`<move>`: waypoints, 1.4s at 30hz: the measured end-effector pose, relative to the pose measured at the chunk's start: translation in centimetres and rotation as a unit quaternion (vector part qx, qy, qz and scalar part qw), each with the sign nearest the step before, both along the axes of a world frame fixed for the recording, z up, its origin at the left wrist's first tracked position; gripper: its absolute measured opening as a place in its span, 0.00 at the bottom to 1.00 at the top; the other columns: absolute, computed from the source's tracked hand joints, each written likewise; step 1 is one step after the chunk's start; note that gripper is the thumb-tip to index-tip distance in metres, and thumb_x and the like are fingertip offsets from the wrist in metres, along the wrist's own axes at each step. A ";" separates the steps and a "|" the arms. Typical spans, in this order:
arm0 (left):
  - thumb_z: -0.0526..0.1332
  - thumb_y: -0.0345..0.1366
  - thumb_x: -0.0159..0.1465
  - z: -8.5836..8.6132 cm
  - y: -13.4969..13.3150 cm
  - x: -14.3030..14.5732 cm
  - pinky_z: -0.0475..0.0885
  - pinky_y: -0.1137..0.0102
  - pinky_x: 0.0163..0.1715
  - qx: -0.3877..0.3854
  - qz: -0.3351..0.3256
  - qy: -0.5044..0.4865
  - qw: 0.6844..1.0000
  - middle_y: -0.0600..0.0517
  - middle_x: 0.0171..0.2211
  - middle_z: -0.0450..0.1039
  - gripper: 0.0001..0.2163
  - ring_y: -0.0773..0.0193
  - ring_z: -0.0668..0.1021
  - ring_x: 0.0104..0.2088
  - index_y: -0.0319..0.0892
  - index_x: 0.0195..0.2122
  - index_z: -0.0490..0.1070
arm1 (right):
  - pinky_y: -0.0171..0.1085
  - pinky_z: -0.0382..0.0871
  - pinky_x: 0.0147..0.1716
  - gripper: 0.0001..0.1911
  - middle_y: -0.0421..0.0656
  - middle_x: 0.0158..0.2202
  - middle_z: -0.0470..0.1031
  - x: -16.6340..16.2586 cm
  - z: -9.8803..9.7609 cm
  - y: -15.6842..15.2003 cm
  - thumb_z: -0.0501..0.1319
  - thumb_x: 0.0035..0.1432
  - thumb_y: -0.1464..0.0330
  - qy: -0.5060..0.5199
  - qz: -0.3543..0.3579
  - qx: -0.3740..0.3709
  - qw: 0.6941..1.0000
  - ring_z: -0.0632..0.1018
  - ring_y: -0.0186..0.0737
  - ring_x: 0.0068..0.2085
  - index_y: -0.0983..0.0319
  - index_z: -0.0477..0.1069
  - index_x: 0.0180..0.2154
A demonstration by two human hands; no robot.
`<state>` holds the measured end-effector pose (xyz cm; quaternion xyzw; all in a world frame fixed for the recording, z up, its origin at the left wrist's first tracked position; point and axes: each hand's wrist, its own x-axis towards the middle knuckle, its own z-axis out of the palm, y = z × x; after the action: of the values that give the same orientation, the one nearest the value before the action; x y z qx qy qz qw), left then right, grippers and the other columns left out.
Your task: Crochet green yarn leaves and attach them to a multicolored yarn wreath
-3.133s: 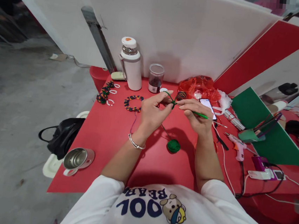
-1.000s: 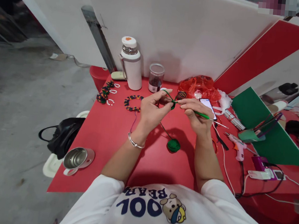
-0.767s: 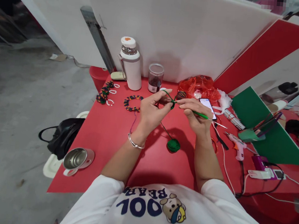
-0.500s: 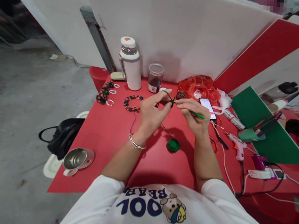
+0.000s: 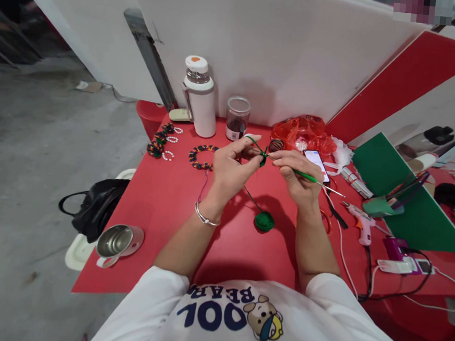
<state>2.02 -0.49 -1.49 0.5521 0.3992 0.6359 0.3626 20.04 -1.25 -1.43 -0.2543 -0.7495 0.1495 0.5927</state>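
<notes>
Between the thumb and fingers of my left hand (image 5: 231, 170) is a small piece of green crochet work (image 5: 263, 158), with green yarn looped over the raised index finger. My right hand (image 5: 297, 176) is closed round a crochet hook (image 5: 306, 176) with a green grip, its tip at the green piece and its thin metal rear end pointing right. A strand runs from beneath my left hand to a green yarn ball (image 5: 264, 221) on the red table (image 5: 159, 212). A dark multicoloured crocheted ring (image 5: 200, 157) lies just left of my left hand.
A white thermos (image 5: 202, 104) and a clear jar (image 5: 237, 119) stand at the back. A metal cup (image 5: 119, 245) sits at the left edge. Rightward lie a phone (image 5: 316, 165), a pink glue gun (image 5: 363, 224) and cables. Behind is a red plastic bag (image 5: 305, 132).
My right hand and the crochet hook have shifted slightly to the right, and more of the hook's metal rear end shows. The left hand stays nearly in place.
</notes>
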 end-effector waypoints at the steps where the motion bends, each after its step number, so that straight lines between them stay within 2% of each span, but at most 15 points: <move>1: 0.69 0.29 0.55 0.0 0.0 0.0 0.80 0.68 0.38 0.002 0.004 0.003 1.000 0.53 0.32 0.82 0.16 0.64 0.82 0.33 0.45 0.46 0.83 | 0.48 0.82 0.49 0.06 0.41 0.45 0.87 0.0 0.0 0.0 0.67 0.69 0.62 0.000 -0.001 0.002 1.000 0.86 0.44 0.46 0.51 0.83 0.44; 7: 0.69 0.30 0.56 0.2 -0.3 0.2 0.80 0.68 0.38 0.026 0.019 0.021 0.999 0.53 0.32 0.82 0.12 0.65 0.81 0.32 0.45 0.42 0.83 | 0.48 0.82 0.49 0.07 0.42 0.44 0.87 0.0 0.0 0.0 0.66 0.69 0.60 -0.018 -0.015 -0.009 1.000 0.87 0.45 0.46 0.51 0.83 0.43; 12: 0.69 0.30 0.57 0.1 -0.5 0.4 0.79 0.67 0.39 0.045 0.033 0.027 0.998 0.52 0.33 0.82 0.11 0.65 0.80 0.31 0.44 0.41 0.83 | 0.47 0.81 0.48 0.06 0.42 0.45 0.87 0.0 0.3 -0.2 0.66 0.70 0.63 -0.030 -0.013 0.009 0.999 0.86 0.44 0.46 0.51 0.83 0.44; 16: 0.70 0.30 0.56 0.1 -0.3 0.2 0.80 0.68 0.39 0.007 0.007 0.002 1.000 0.53 0.31 0.81 0.15 0.64 0.82 0.34 0.44 0.46 0.83 | 0.47 0.80 0.46 0.07 0.43 0.46 0.87 -0.1 0.2 -0.2 0.65 0.70 0.62 -0.048 -0.026 0.036 0.998 0.86 0.44 0.45 0.51 0.83 0.45; 20: 0.72 0.30 0.55 0.1 -0.2 -0.1 0.80 0.69 0.40 -0.018 -0.025 -0.033 0.999 0.52 0.34 0.82 0.17 0.64 0.84 0.36 0.43 0.47 0.82 | 0.45 0.79 0.43 0.07 0.43 0.48 0.86 -0.3 -0.4 0.0 0.66 0.70 0.61 -0.077 -0.051 0.089 0.992 0.85 0.43 0.43 0.49 0.82 0.47; 25: 0.74 0.33 0.56 -0.1 -0.1 0.0 0.81 0.69 0.39 -0.053 -0.071 -0.101 0.991 0.53 0.32 0.83 0.20 0.65 0.84 0.34 0.43 0.51 0.81 | 0.44 0.78 0.38 0.10 0.42 0.49 0.86 -0.8 -0.8 0.4 0.66 0.69 0.61 -0.085 -0.074 0.158 0.981 0.84 0.42 0.41 0.45 0.81 0.51; 29: 0.78 0.39 0.54 -0.6 0.4 -0.1 0.80 0.69 0.33 -0.086 -0.124 -0.152 0.977 0.52 0.30 0.83 0.23 0.64 0.83 0.31 0.44 0.51 0.81 | 0.44 0.79 0.37 0.12 0.42 0.50 0.85 -0.9 -0.8 0.5 0.67 0.69 0.61 -0.066 -0.057 0.170 0.982 0.84 0.42 0.41 0.43 0.81 0.53; 32: 0.79 0.41 0.52 -0.9 0.7 -0.3 0.73 0.71 0.23 -0.117 -0.162 -0.168 0.965 0.52 0.29 0.82 0.25 0.65 0.81 0.27 0.45 0.51 0.82 | 0.45 0.79 0.38 0.12 0.41 0.50 0.85 -0.8 -0.9 0.5 0.67 0.69 0.59 -0.057 -0.046 0.160 0.984 0.83 0.42 0.41 0.42 0.81 0.53; 34: 0.79 0.41 0.53 -0.9 0.8 -0.3 0.70 0.72 0.21 -0.131 -0.176 -0.165 0.961 0.52 0.29 0.81 0.25 0.67 0.79 0.26 0.46 0.52 0.81 | 0.45 0.79 0.38 0.12 0.40 0.51 0.85 -0.7 -1.1 0.6 0.67 0.69 0.58 -0.057 -0.055 0.158 0.984 0.83 0.42 0.41 0.42 0.81 0.52; 36: 0.78 0.40 0.54 -0.8 0.7 -0.2 0.71 0.72 0.23 -0.122 -0.171 -0.158 0.965 0.53 0.29 0.81 0.24 0.67 0.79 0.26 0.46 0.52 0.81 | 0.45 0.79 0.38 0.11 0.41 0.50 0.85 -0.8 -1.3 0.7 0.67 0.68 0.57 -0.063 -0.068 0.158 0.983 0.83 0.42 0.41 0.42 0.82 0.51; 40: 0.76 0.35 0.54 -0.4 0.2 0.4 0.77 0.71 0.33 -0.063 -0.111 -0.145 0.981 0.56 0.28 0.80 0.23 0.68 0.80 0.30 0.45 0.52 0.81 | 0.44 0.79 0.38 0.11 0.41 0.48 0.85 -1.0 -1.3 0.7 0.68 0.68 0.58 -0.063 -0.076 0.152 0.983 0.82 0.42 0.41 0.44 0.82 0.50; 42: 0.75 0.33 0.53 -0.2 0.1 0.6 0.77 0.71 0.35 -0.055 -0.100 -0.142 0.983 0.57 0.28 0.79 0.23 0.68 0.80 0.30 0.44 0.52 0.81 | 0.44 0.78 0.38 0.11 0.41 0.48 0.85 -1.0 -1.2 0.7 0.68 0.68 0.58 -0.057 -0.071 0.147 0.985 0.82 0.41 0.41 0.44 0.82 0.50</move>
<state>2.65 -0.37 -1.71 0.4723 0.3204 0.6457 0.5073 19.01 -0.58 -2.62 -0.2253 -0.7760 -0.0200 0.5887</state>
